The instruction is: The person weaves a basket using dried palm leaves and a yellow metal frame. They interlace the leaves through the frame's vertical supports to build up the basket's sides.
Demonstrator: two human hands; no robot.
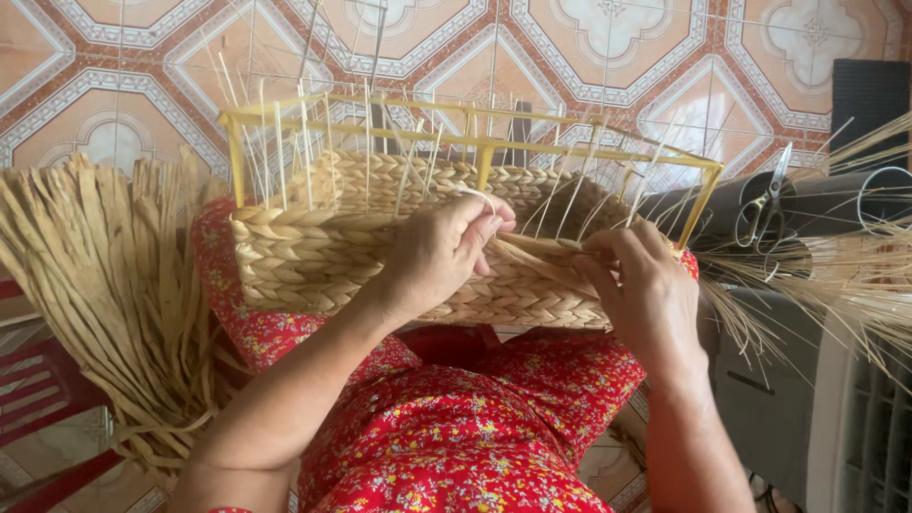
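A lap in red flowered cloth (456, 437) carries the half-woven straw basket on its yellow frame (380, 247). The left hand (439, 252) pinches a pale fibre strand (472, 193) at the rim, while the right hand (638, 285) closes on flat straw strips (537, 249). Beyond, grey scissors (768, 204) lie over the tiled floor (589, 47).

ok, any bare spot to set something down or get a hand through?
Bare tiled floor beyond the yellow frame. Inside the woven basket is open but fenced by upright strands. Crowded: straw bundle at left, scissors and loose strands at right, both hands on the near wall.
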